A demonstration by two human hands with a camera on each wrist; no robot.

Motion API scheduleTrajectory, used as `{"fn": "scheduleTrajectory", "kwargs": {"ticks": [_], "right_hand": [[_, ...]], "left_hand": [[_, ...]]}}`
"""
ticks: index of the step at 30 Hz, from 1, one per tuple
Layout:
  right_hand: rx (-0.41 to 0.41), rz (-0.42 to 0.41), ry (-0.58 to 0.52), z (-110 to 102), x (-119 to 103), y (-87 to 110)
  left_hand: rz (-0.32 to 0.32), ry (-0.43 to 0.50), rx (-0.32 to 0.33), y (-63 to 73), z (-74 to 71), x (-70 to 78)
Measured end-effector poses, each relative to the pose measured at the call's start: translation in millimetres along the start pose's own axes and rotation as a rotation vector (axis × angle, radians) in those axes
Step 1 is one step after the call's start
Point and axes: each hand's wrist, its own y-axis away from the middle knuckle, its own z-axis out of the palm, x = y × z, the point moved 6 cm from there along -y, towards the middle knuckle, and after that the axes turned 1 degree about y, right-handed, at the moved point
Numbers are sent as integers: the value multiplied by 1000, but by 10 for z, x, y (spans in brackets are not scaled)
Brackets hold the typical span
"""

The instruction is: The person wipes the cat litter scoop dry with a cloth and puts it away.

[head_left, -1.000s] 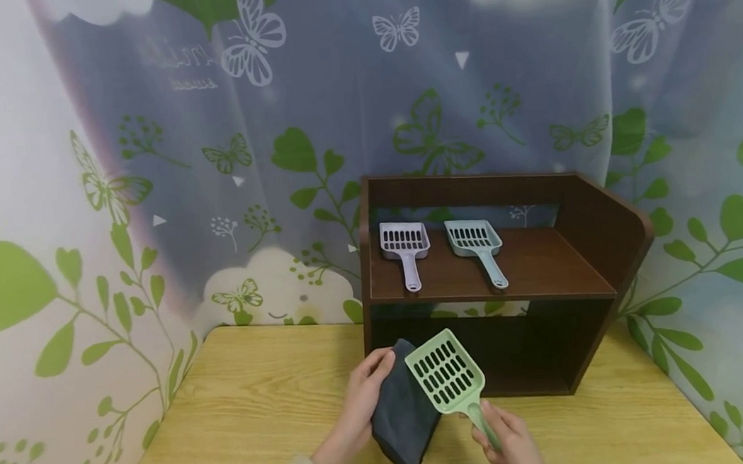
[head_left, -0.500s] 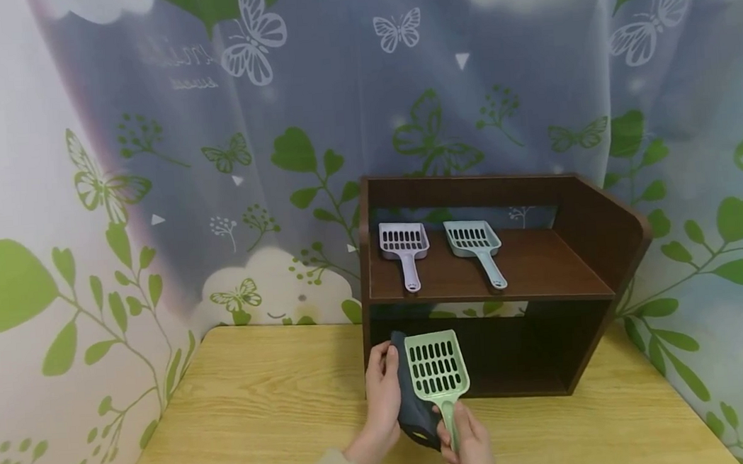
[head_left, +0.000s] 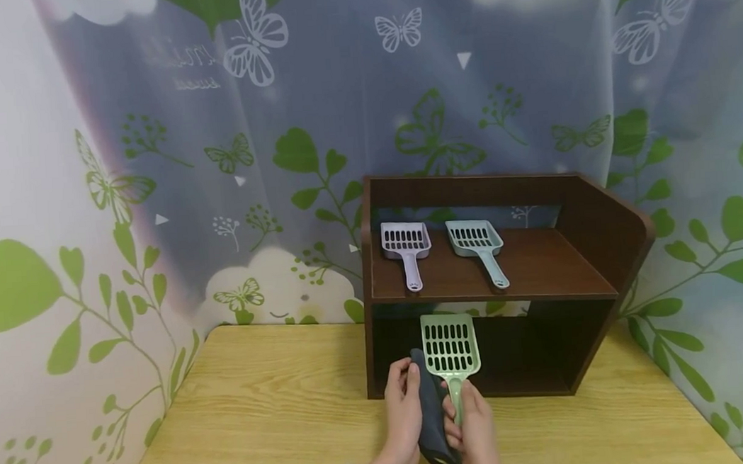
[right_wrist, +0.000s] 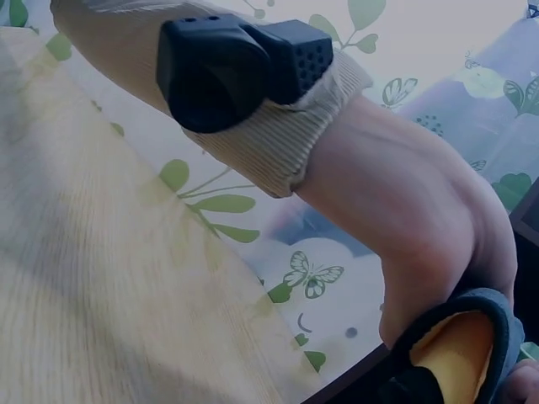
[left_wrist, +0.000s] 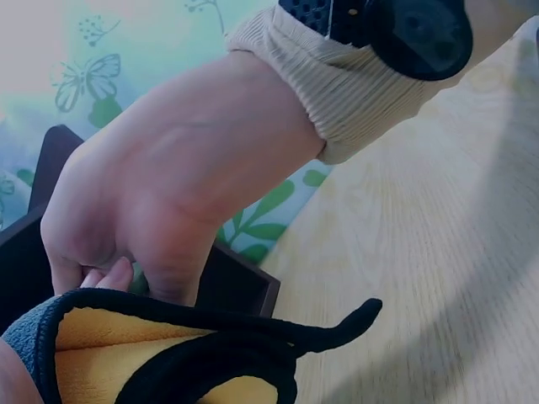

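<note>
In the head view, a light green slotted litter scoop (head_left: 454,377) stands with its head up in front of the shelf. My right hand (head_left: 477,431) grips it by the handle. My left hand (head_left: 403,418) holds a folded dark blue cloth (head_left: 431,416) close beside the scoop's left side. Yellow lining and black edging of the cloth (left_wrist: 126,328) show in the left wrist view, below the right hand (left_wrist: 160,181). The right wrist view has the left hand (right_wrist: 421,202) over the cloth (right_wrist: 459,353). The lower handle is hidden by fingers.
A dark brown two-tier shelf (head_left: 552,256) stands on the wood-grain table (head_left: 279,394). On its upper board lie a lilac scoop (head_left: 410,266) and a pale blue scoop (head_left: 488,262). A printed curtain (head_left: 330,71) hangs behind.
The green scoop has turned from leaning left to nearly upright and sits higher, closer to the shelf. Both hands have drawn together, the left with the cloth moving right.
</note>
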Motion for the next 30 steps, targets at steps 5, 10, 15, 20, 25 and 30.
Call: {"fn": "scheduleTrajectory", "kwargs": {"ticks": [5,10,15,20,25,30], "right_hand": [[-7,-1,29,14,22,54],[-53,-10,41,14,69,111],[-113,8,103,-37,125,174],[-197,19,164,-138,186,188],[-402,-52,99,-194,166,204],[-474,-26,111,-219,145,240]], "left_hand": [[22,0,48,-46,-42,9],[45,-21,84,-152,-119,60],[49,-15,82,-264,-196,98],[39,-50,26,-334,-273,131],[-8,-43,-113,-399,-308,127],[-31,-98,-195,-449,-347,122]]}}
